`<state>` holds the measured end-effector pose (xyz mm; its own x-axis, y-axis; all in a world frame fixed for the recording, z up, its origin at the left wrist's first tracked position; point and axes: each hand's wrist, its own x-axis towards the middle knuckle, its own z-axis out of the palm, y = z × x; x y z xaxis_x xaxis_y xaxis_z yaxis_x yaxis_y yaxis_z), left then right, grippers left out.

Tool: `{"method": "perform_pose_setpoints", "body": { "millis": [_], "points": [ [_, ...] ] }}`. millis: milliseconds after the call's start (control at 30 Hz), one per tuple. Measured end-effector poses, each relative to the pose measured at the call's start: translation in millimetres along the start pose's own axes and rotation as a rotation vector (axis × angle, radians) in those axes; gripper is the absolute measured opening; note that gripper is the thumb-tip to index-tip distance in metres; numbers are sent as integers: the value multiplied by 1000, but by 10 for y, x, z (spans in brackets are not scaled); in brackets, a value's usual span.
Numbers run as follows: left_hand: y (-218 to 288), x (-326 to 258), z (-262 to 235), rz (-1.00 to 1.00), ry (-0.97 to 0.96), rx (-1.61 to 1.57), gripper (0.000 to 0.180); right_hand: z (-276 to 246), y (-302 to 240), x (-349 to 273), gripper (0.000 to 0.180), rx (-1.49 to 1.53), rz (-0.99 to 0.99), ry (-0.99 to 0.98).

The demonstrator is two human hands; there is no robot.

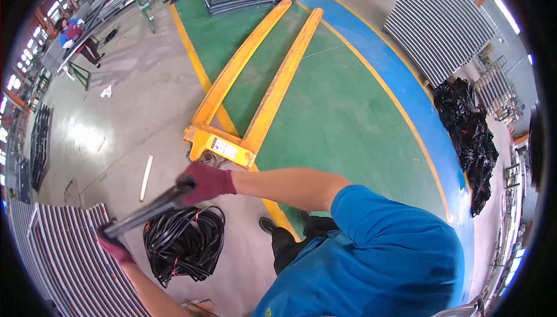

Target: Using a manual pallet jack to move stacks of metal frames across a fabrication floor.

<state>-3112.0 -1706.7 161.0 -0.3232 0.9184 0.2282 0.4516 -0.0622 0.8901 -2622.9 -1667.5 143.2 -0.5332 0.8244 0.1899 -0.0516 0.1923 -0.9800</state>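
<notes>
Far left: one slatted metal stack [72, 259], under and beside the left fingers; slats too many to count, likely laid flat and parallel to pile neatly. Left hand [118, 250], maroon glove, fingers curled round the bar's lower end; can't tell if they touch the stack. One dark bar [145, 212] runs between both hands, tilted up toward the right; held near both ends, presumably to steady its length. One pale strip [147, 177] on the floor, beyond the bar, away from the fingers. One black bundle [191, 247] below the right fingers; red ties, at least two, seemingly keep the loops together. Right hand [206, 184], same glove, fingers closed on the bar's upper end; fingertips partly hidden. One yellow pallet jack [281, 85], two forks, ahead of the right fingers, just past them. Far right: one black heap [466, 137], well apart from the fingers, probably piled there to clear the walkway.
</notes>
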Motion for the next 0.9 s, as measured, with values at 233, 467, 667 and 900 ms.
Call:
{"method": "perform_pose_setpoints", "body": {
  "millis": [233, 467, 667, 900],
  "points": [
    [894, -2270, 536, 49, -533, 794, 44, -436, -187, -1505, 52, -326, 60, -267],
    [2060, -3894, 2036, -155, -602, 899, 55, -1036, -22, -2639, 62, -630, 73, -467],
    [2339, -5014, 2691, -165, -533, 962, 58, -1470, -99, -3573, 66, -746, 42, -507],
    [2819, -7602, 3134, -314, -525, 922, 58, -1411, -238, -6078, 63, -747, 11, -449]
  ]
}}
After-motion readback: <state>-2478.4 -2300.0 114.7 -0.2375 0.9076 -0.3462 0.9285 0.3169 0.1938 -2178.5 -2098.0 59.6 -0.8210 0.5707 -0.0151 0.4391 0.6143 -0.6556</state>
